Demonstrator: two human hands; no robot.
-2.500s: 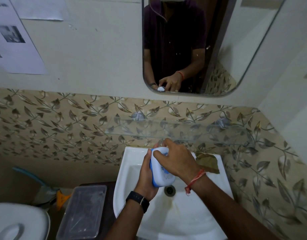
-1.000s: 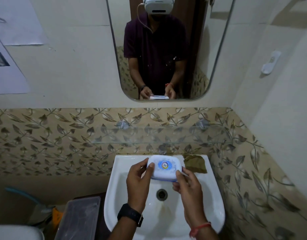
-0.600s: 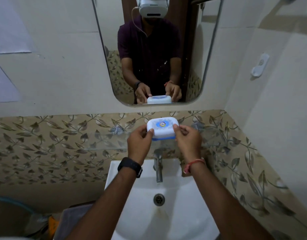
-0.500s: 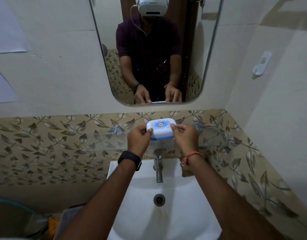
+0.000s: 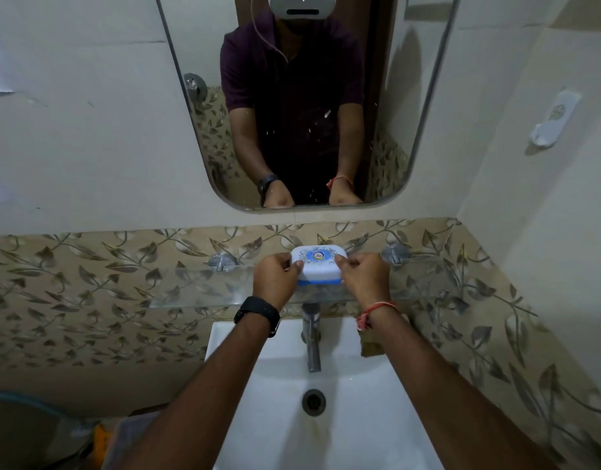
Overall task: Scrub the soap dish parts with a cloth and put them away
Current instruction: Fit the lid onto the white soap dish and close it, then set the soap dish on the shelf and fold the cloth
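Note:
The soap dish [image 5: 318,266] is closed, a white lid with a round blue emblem over a blue base. It rests on the glass shelf [image 5: 204,286] above the tap. My left hand [image 5: 275,279] grips its left end and my right hand [image 5: 363,276] grips its right end. A brown cloth [image 5: 370,344] lies on the sink's back right corner, partly hidden behind my right forearm.
The white sink [image 5: 360,418] with a steel tap [image 5: 312,340] and drain [image 5: 313,401] lies below the shelf. A mirror [image 5: 302,96] hangs above on the wall. A white wall hook [image 5: 551,118] is at right. A clear plastic box [image 5: 123,442] sits at lower left.
Both hands lifted the closed soap dish from over the sink basin up to the glass shelf and lowered it onto the glass. The head view tilted upward.

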